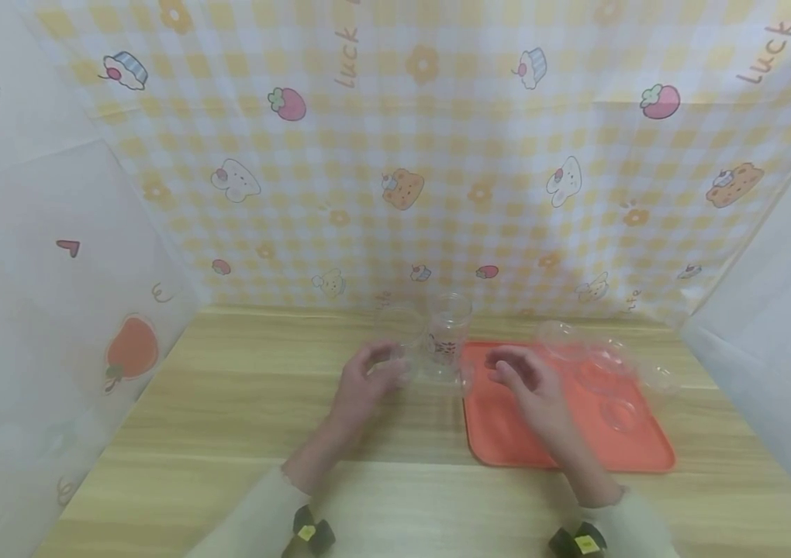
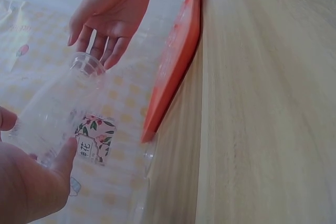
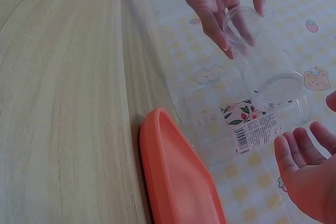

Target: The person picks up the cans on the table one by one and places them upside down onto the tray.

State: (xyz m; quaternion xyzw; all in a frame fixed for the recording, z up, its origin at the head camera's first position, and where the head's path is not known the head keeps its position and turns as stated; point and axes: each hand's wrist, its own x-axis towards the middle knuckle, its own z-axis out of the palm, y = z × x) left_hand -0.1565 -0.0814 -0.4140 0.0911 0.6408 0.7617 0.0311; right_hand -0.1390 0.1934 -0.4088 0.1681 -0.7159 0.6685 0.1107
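My left hand (image 1: 362,387) holds a clear plastic cup (image 2: 52,106) by one end, the thumb on one side and fingers on the other. The cup is tilted, its other rim pointing toward my right hand (image 1: 537,395). The right hand's fingers are loosely bent and hold nothing, over the left part of the orange tray (image 1: 507,443). Between the hands, a clear jar (image 1: 446,341) with a floral label (image 2: 95,140) stands on the table. In the head view the see-through cup is faint, so its exact outline is hard to tell.
Several clear round plastic pieces, such as the ring-shaped one (image 1: 620,415), lie on and around the tray at the right. The wood-grain table (image 1: 214,434) ends at a yellow-checked cloth (image 1: 340,139) behind, with white cloth at both sides.
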